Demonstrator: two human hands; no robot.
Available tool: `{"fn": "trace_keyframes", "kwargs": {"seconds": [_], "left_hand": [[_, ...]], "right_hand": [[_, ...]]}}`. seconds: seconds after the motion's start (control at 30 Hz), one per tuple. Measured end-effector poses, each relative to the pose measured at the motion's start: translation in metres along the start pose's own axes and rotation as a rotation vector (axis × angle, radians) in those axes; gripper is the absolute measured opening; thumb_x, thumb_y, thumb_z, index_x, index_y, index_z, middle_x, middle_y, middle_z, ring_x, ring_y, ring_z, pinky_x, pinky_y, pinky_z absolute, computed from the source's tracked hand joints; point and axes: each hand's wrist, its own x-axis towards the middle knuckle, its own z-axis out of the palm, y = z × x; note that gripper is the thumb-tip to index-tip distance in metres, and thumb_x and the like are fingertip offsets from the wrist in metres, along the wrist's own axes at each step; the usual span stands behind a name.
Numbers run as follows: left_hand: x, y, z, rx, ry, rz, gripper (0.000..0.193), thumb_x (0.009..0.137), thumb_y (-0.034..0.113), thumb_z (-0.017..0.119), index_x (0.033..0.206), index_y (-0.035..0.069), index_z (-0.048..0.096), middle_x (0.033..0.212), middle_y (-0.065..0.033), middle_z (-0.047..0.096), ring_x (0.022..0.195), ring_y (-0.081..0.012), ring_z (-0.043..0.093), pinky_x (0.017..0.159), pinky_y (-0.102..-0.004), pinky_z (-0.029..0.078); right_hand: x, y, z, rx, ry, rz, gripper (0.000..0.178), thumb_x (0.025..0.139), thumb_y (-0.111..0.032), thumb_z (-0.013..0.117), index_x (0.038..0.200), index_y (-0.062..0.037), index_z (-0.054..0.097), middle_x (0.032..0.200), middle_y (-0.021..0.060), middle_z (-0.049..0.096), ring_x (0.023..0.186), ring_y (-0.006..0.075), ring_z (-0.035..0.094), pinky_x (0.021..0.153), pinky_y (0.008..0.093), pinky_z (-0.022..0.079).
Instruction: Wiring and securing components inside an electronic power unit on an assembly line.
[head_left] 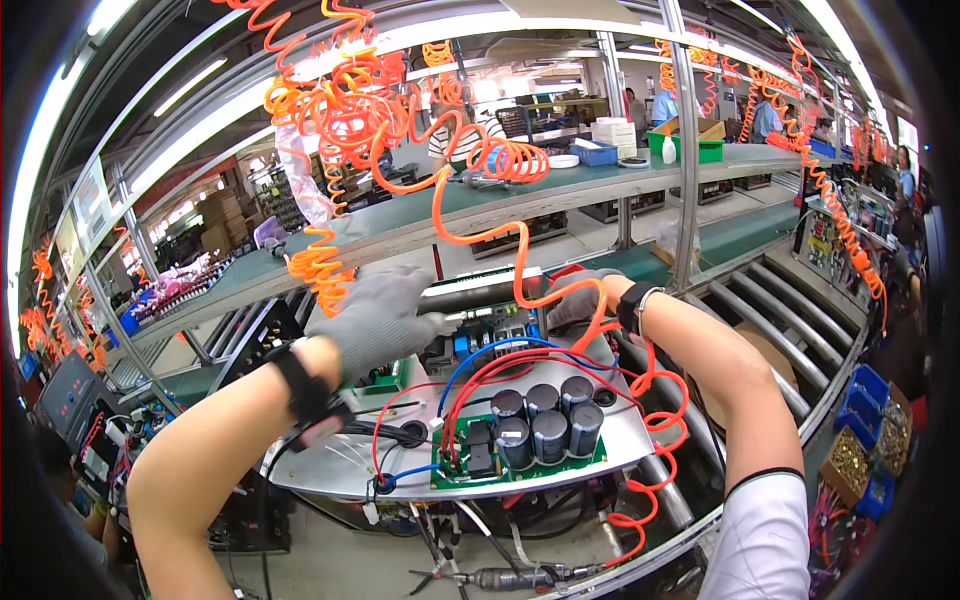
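The left hand [385, 312] has fingers loosely spread, those of the right hand [580, 298] I can't tell from here, and the orange coiled hose [522, 255] is best kept off the capacitor board [549, 437], lower centre.

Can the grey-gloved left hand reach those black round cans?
Probably yes: the grey-gloved left hand is near the black cylindrical cans on the green circuit board, and their tops look uncovered. Curved red wires arch between, so it would likely need to go over them.
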Motion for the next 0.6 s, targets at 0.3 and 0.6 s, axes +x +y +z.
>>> {"fn": "trace_keyframes", "kwargs": {"seconds": [0.3,0.6], "left_hand": [[0.073,0.013,0.016,-0.263,-0.183,0.114,0.06,0.085,0.044,0.058,0.127,0.002,0.052,0.12,-0.0217,0.059,0.115,-0.0356,0.055,0.097,-0.0396,0.042],[0.094,-0.012,0.046,-1.101,-0.192,0.16,0.054,0.092,0.039,0.046,0.128,-0.001,0.054,0.124,-0.0107,0.058,0.11,-0.0145,0.055,0.097,-0.0278,0.041]], "right_hand": [[-0.001,-0.041,0.003,-0.144,0.287,-0.293,0.028,0.083,-0.018,0.064,0.111,-0.0114,0.064,0.104,0.0106,0.066,0.092,0.0224,0.062,0.083,0.0346,0.049],[0.013,0.057,-0.022,0.179,0.789,-0.289,0.015,0.087,-0.014,0.06,0.082,-0.0001,0.065,0.073,0.0116,0.065,0.063,0.0191,0.064,0.06,0.0316,0.054]]}}
